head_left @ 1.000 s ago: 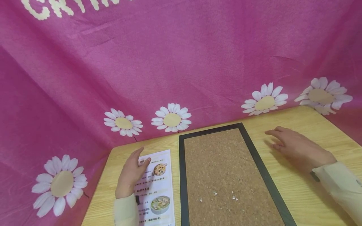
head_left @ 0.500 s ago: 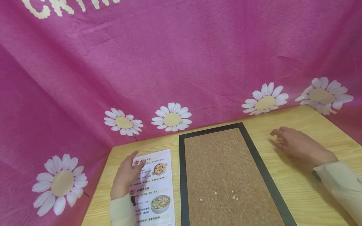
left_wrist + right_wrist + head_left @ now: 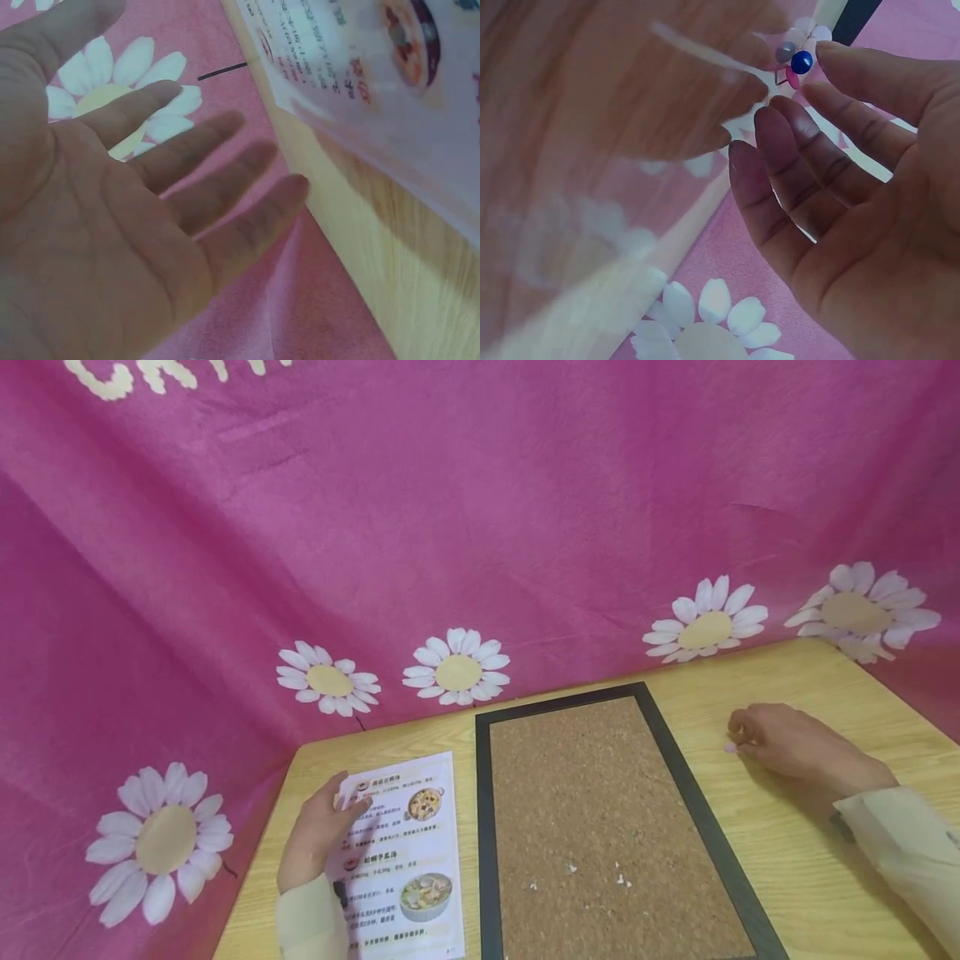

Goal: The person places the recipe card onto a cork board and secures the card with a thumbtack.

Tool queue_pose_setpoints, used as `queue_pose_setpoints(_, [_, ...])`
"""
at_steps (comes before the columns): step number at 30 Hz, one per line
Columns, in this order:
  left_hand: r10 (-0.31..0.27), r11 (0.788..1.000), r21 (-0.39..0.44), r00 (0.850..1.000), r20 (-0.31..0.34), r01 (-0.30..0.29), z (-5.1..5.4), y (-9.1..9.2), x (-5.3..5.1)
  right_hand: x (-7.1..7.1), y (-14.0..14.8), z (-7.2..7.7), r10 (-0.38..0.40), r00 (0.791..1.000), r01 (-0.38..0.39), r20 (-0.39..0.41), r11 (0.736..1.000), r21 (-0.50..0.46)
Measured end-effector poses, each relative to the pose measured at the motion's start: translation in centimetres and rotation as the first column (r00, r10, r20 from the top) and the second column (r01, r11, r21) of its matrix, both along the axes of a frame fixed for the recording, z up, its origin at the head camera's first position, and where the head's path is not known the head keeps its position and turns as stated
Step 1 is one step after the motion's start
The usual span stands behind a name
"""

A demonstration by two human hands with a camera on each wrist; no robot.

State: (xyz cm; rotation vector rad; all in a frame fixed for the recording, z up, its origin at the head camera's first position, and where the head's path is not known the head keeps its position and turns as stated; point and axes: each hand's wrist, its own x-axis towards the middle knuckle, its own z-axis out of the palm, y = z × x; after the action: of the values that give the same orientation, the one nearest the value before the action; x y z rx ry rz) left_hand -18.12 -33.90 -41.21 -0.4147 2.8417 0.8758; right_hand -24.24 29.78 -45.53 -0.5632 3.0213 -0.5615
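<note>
In the head view my left hand [image 3: 315,827] is over the left edge of a printed recipe sheet [image 3: 420,852] with food pictures. The left wrist view shows that hand's fingers spread, apart from the sheet [image 3: 352,97]. At the right of the table, my right hand [image 3: 795,743] has its fingers bent down towards the tabletop. Its thumb and index fingertips are beside a few small pushpins in the right wrist view: a blue one [image 3: 802,62], a grey one [image 3: 785,52] and a pink one [image 3: 792,78]. A gap shows between thumb and index finger.
A black-framed cork board [image 3: 585,810] lies between the hands, with several tiny white bits [image 3: 622,881] on its lower part. The wooden table [image 3: 690,710] meets a pink cloth [image 3: 562,527] printed with daisies at the back and left.
My left hand has slid left and down, uncovering more of the recipe sheet. My right hand has shifted slightly right, and its fingers, straighter before, have bent down.
</note>
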Motion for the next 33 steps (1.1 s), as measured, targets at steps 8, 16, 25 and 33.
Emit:
queue_pose_setpoints(8, [0.055,0.998,-0.039,0.993,0.101,-0.052,-0.7,0.2,0.0,-0.2,0.3,-0.6,0.016,1.000,-0.016,-0.008,1.000,-0.005])
queue_pose_setpoints(16, [0.058,0.984,-0.175,0.988,0.143,-0.033,-1.4,1.1,0.2,0.0,0.3,-0.6,0.026,1.000,-0.026,-0.009,1.000,-0.006])
queue_pose_setpoints(25, [0.131,0.972,-0.212,0.980,0.146,-0.098,-1.2,2.2,0.2,0.2,0.3,-0.4,0.021,1.000,-0.021,0.008,1.000,-0.017])
queue_pose_setpoints(33, [0.150,0.960,-0.260,0.975,0.162,-0.104,-0.7,2.3,0.4,-0.1,0.4,-0.4,0.017,1.000,-0.017,0.013,1.000,-0.007])
